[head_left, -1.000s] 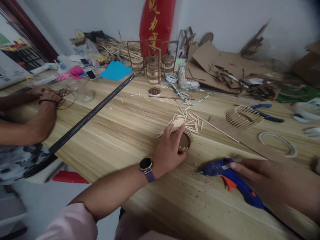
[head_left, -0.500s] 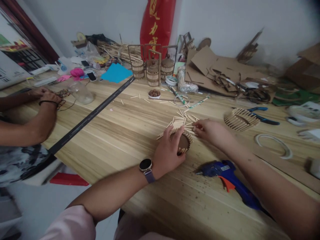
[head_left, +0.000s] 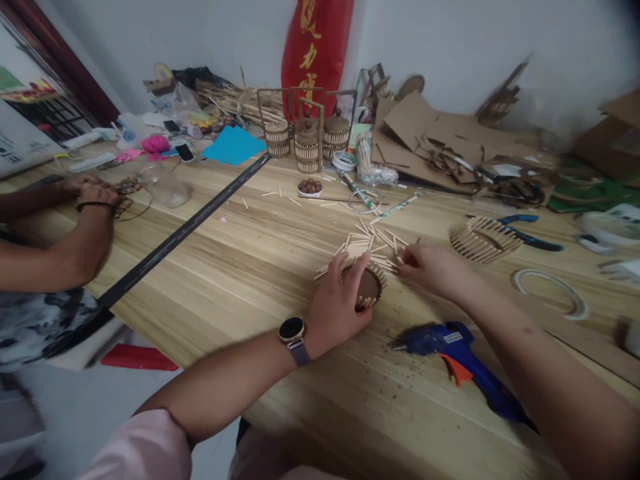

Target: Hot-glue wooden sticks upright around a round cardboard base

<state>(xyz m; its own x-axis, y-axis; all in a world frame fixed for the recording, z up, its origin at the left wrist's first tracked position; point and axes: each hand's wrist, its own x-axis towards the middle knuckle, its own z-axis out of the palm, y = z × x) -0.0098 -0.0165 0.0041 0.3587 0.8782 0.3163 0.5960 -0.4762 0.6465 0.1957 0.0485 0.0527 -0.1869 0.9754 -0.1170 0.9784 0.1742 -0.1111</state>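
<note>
My left hand [head_left: 333, 303], with a watch on its wrist, curls its fingers and thumb around a small round basket [head_left: 370, 285] with a brown base and a rim of short upright sticks. Just beyond it lies a pile of loose wooden sticks [head_left: 359, 248]. To the right of the basket, my right hand [head_left: 425, 267] is closed in a pinch at the edge of the pile, apart from the basket. What its fingertips hold is too small to make out. Below the right hand, a blue hot glue gun [head_left: 445, 340] with an orange trigger lies on the wooden table.
A second stick basket [head_left: 485, 240] lies near blue-handled pliers [head_left: 535, 243] and a white ring [head_left: 550, 293]. Handled baskets [head_left: 307, 152] stand behind a bowl of brown balls [head_left: 310, 189]. Cardboard [head_left: 430, 130] is heaped at the back. Another person's hands [head_left: 97, 192] work at left, beyond a black strip [head_left: 185, 230].
My right hand has drawn back slightly to the right, away from the basket and the stick pile. My left hand keeps its hold on the basket.
</note>
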